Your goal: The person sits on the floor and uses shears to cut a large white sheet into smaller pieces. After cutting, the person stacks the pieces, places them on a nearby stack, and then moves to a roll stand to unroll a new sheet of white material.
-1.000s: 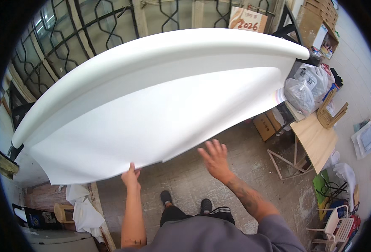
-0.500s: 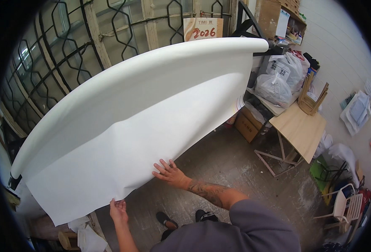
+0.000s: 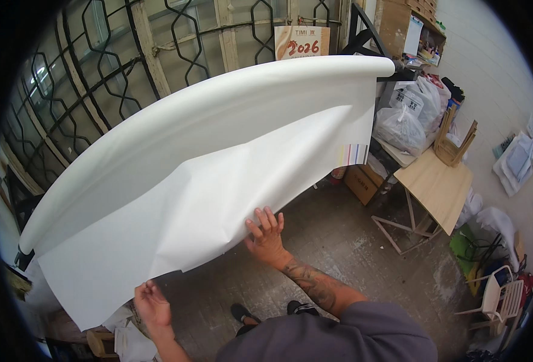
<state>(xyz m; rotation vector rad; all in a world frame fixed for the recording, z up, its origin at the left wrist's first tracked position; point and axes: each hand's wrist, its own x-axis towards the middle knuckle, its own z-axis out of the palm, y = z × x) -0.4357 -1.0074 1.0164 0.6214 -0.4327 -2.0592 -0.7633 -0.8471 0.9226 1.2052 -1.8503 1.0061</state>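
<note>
A wide white sheet (image 3: 206,181) hangs toward me from a long white roll (image 3: 218,84), its surface creased and sagging in the middle. Small colour stripes (image 3: 352,154) run along its front edge at the right. My left hand (image 3: 153,306) is at the front edge on the left, its fingers curled and the tips at the sheet's rim. Further right, my right hand (image 3: 267,236) lies with fingers stretched over the front edge, pressing on the top of the sheet; its thumb is partly hidden.
Behind the roll stands a barred window (image 3: 182,36) with a calendar (image 3: 301,43). To the right are plastic bags (image 3: 399,130), a cardboard box (image 3: 361,183), a wooden folding table (image 3: 435,184) and a pale chair (image 3: 499,295). A wooden stool (image 3: 100,342) sits at the lower left.
My right hand has moved right and a little up along the edge. My left hand has shifted left. The sheet has more folds, and its colour stripes now show more fully.
</note>
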